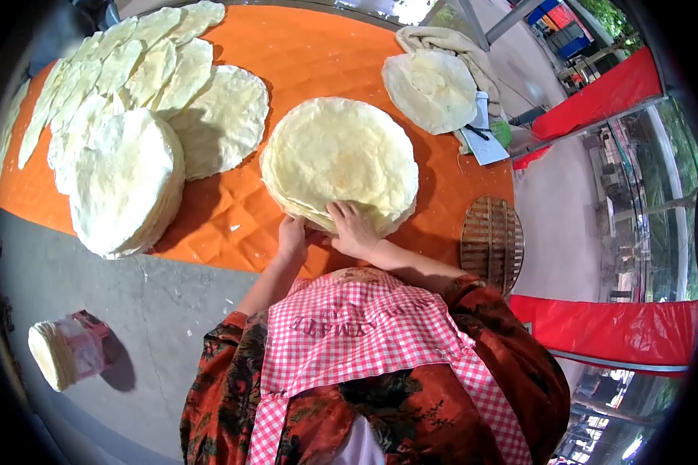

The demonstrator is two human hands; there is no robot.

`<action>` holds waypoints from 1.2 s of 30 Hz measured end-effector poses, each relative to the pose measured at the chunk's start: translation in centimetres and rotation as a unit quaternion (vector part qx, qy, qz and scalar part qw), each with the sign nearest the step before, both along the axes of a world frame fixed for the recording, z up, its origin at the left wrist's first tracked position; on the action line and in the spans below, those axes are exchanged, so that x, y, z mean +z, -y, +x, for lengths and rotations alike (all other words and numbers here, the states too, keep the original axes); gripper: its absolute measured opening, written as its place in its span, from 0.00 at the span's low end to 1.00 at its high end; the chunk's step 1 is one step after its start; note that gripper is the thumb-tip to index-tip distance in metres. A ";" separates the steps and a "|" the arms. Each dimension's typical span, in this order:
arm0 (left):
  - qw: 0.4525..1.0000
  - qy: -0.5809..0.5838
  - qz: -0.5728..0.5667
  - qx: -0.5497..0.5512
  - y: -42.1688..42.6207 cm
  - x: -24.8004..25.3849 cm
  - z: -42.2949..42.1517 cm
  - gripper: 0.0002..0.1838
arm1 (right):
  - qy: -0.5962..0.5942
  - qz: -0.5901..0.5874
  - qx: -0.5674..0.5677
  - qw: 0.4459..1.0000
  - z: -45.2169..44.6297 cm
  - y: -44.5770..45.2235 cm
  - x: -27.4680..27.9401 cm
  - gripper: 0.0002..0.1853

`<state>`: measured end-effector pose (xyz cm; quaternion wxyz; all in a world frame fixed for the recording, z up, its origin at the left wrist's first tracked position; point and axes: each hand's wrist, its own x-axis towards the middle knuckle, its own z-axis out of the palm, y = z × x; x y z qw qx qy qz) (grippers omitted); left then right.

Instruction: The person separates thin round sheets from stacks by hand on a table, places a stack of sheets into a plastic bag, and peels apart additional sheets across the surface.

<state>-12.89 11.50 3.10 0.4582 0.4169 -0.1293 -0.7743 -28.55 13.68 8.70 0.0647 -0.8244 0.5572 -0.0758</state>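
On the orange surface (326,58), the right hand (354,231) lies over the near edge of the middle stack of flatbreads (337,147), the left hand (293,235) beside it, any pinch hidden, so an uneven tug might tear a thin one

Appears to be a small flatbread workshop or food stall, partly open to the outdoors. Judged so from stacked flatbreads (339,147) across an orange-covered table (302,54), a checked apron (357,333) and a wrapped pack (62,353) on the bare grey floor (186,333). Edged on the right by red sheets (613,329) and metal poles (513,22), with greenery (606,14) visible beyond.
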 end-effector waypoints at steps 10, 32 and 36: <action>0.987 -0.156 -0.023 -0.012 1.0 2.5 0.8 0.21 | -0.047 -0.054 0.013 0.997 -6.1 16.8 18.9 0.07; 0.999 -0.037 -0.027 -0.021 2.5 -0.8 2.9 0.33 | 0.113 0.130 -0.075 0.982 -9.1 14.1 5.0 0.29; 0.998 -0.058 -0.010 -0.021 2.5 -1.0 3.5 0.35 | 0.168 0.063 -0.209 0.961 -14.6 23.6 2.1 0.31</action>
